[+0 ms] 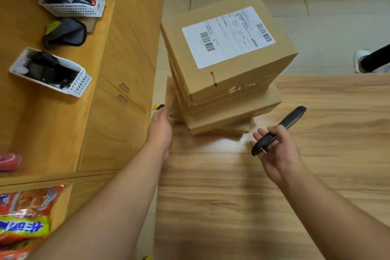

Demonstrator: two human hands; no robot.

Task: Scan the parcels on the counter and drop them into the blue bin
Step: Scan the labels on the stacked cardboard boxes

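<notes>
Both forearms reach over the wooden tabletop (253,175). My right hand (280,152) grips a black handheld scanner (278,131). My left hand (160,126) rests at the tabletop's left edge, touching the lowest parcel; its fingers are hidden, so I cannot tell its state. Stacked cardboard parcels (228,91) stand at the far-left corner (top shipping label (228,36) faces up). Scanning seems not yet done; next, aim at a barcode. No blue bin visible.

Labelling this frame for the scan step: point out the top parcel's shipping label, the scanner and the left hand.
shipping label (228,37), head view, middle of the white sheet.
scanner (292,119), head view, dark body beyond the right hand.
left hand (160,127), head view, back of the hand.
</notes>
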